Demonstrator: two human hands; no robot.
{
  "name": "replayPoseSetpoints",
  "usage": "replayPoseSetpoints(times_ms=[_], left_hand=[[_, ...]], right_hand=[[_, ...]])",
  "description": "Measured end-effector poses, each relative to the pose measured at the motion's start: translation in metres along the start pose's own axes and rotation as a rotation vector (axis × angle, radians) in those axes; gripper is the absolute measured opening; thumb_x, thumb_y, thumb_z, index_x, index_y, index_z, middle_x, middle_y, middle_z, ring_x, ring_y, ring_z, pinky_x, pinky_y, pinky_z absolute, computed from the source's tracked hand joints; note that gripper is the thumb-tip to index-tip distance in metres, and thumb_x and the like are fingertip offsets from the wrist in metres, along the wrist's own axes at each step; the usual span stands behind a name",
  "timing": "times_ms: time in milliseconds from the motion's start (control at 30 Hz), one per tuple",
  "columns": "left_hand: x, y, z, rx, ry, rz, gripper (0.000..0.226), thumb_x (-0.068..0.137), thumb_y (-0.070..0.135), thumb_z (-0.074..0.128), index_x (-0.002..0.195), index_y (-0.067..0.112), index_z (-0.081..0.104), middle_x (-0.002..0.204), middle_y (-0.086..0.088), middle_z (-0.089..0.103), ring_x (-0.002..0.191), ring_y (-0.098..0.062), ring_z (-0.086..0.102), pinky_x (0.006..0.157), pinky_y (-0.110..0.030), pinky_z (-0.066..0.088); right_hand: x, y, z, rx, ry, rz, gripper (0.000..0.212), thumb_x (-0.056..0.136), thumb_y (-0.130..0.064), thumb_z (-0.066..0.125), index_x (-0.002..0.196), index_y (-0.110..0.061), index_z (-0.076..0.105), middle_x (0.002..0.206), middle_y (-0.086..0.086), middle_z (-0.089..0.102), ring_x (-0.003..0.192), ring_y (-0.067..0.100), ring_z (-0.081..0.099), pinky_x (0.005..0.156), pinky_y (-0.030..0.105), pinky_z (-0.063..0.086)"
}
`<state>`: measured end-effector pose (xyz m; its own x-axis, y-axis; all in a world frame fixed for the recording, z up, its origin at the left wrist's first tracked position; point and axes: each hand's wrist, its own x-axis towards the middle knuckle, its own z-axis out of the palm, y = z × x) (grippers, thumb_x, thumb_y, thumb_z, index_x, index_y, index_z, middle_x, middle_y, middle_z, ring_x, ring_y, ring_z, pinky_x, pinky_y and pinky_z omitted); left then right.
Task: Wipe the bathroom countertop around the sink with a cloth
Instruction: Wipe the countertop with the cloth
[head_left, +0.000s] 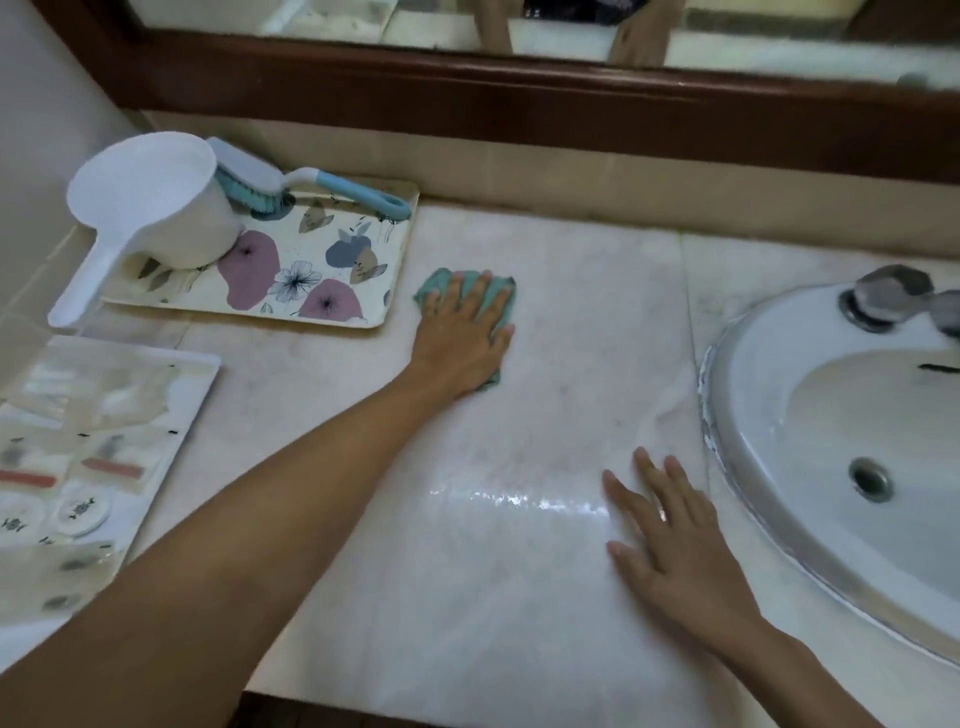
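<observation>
Left hand (464, 327): arm stretched across the counter, palm down on the cloth, fingers straight and slightly spread, pressing it flat; no pinch, no curl.
Cloth (497, 296): teal, crumpled, mostly under the left hand; edges show past the fingertips and at the heel of the palm. Lies on the countertop just right of the floral tray, well apart from the sink.
Right hand (670, 530): palm down, fingers straight and spread, resting flat on the countertop near the sink's left rim; holds nothing.
Countertop (571, 322): pale marble, a wet shine across it between the two hands.
Sink (748, 395): white oval basin at right, set in the counter; metal drain (871, 479) in the bowl, blurred metal tap (893, 299) at the back rim.
Floral tray (332, 306): cream, flower print, back left against the wall.
Dipper (156, 202): white, plastic, on the tray, handle hanging off the tray's left edge.
Scrub brush (306, 187): white and blue, leaning on the dipper, handle across the tray's back rim.
Near-left tray (171, 395): white, small blurred toiletries in clear wraps.
Mirror frame (519, 104): dark wood, above the backsplash.
</observation>
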<state>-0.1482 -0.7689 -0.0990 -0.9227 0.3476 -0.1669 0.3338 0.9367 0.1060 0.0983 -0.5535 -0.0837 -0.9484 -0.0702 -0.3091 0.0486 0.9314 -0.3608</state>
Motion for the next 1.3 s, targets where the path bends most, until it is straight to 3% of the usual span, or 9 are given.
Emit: replayPoseSetpoints(times_ms=[67,133,200,267,400,600,900,1133,1300], left_hand=[[0.023,0.034,-0.005,-0.028,0.007,-0.057,0.060,0.100,0.052,0.017,0.155,0.029,0.008,0.164,0.001,-0.001,0.149,-0.030,-0.006,0.118,-0.055,-0.002],[0.019,0.080,0.001,-0.046,0.018,-0.008,0.061,0.100,0.052,0.016,0.155,0.028,0.013,0.164,-0.001,0.004,0.150,-0.031,-0.004,0.117,-0.054,-0.005],[-0.028,0.132,0.019,-0.042,0.042,0.186,0.062,0.098,0.051,0.016,0.154,0.026,0.024,0.162,-0.004,0.017,0.149,-0.034,0.006,0.114,-0.051,-0.010],[-0.095,0.172,0.039,-0.054,0.075,0.335,0.059,0.098,0.049,0.026,0.151,0.024,0.032,0.160,-0.006,0.025,0.148,-0.036,0.014,0.116,-0.053,-0.004],[-0.170,0.200,0.061,-0.071,0.074,0.426,0.060,0.098,0.047,0.035,0.152,0.022,0.029,0.161,-0.005,0.021,0.149,-0.034,0.011,0.112,-0.056,0.013],[-0.099,0.157,0.049,0.022,0.047,0.666,0.060,0.099,0.049,0.029,0.153,0.022,0.028,0.161,-0.001,0.020,0.149,-0.028,0.016,0.117,-0.048,0.017],[0.084,0.181,0.009,-0.083,0.039,-0.070,0.058,0.103,0.038,0.019,0.156,0.018,0.009,0.164,-0.006,0.003,0.150,-0.032,-0.001,0.119,-0.053,-0.001],[-0.108,0.224,0.053,-0.182,0.213,0.146,0.056,0.098,0.035,0.038,0.152,0.019,0.031,0.160,-0.005,0.024,0.148,-0.032,0.017,0.116,-0.053,0.016],[-0.107,0.171,0.042,-0.108,0.085,0.574,0.054,0.099,0.042,0.036,0.150,0.027,0.035,0.159,0.001,0.027,0.148,-0.025,0.020,0.117,-0.044,0.016]], right_hand=[[-0.002,0.009,-0.007,-0.007,-0.051,-0.094,0.069,0.076,-0.066,0.021,0.142,-0.056,0.005,0.152,-0.026,-0.027,0.140,0.001,-0.029,0.115,0.025,-0.006],[-0.011,0.014,-0.019,0.131,-0.011,-0.084,0.062,0.077,-0.061,0.032,0.138,-0.051,0.034,0.153,-0.035,-0.006,0.144,-0.005,-0.003,0.113,0.016,0.016],[-0.031,0.024,-0.031,0.293,0.226,-0.027,0.044,0.080,-0.045,0.043,0.119,-0.035,0.062,0.143,-0.030,0.039,0.131,-0.001,0.039,0.103,0.010,0.030],[-0.049,0.037,-0.045,0.251,0.541,0.008,0.039,0.080,-0.031,0.046,0.108,-0.017,0.069,0.129,-0.006,0.058,0.115,0.018,0.052,0.102,0.015,0.032],[-0.056,0.077,-0.060,-0.025,0.555,0.296,0.059,0.078,-0.042,0.047,0.125,-0.007,0.056,0.130,0.019,0.050,0.117,0.038,0.045,0.096,0.048,0.040],[-0.048,0.105,-0.043,-0.054,0.465,0.204,0.045,0.080,-0.037,0.042,0.116,-0.013,0.054,0.095,0.008,0.055,0.080,0.035,0.054,0.062,0.042,0.050],[-0.045,0.113,-0.038,0.007,0.521,0.159,0.042,0.068,-0.018,0.061,0.110,-0.013,0.057,0.088,0.006,0.052,0.073,0.031,0.051,0.053,0.039,0.048],[-0.029,0.094,-0.059,0.043,0.415,0.358,0.036,0.065,-0.015,0.075,0.096,-0.012,0.057,0.086,0.006,0.050,0.081,0.031,0.047,0.058,0.038,0.045],[0.007,0.075,-0.073,-0.051,0.412,0.334,0.063,0.070,-0.027,0.077,0.126,-0.013,0.054,0.122,0.016,0.047,0.099,0.040,0.047,0.072,0.044,0.044]])
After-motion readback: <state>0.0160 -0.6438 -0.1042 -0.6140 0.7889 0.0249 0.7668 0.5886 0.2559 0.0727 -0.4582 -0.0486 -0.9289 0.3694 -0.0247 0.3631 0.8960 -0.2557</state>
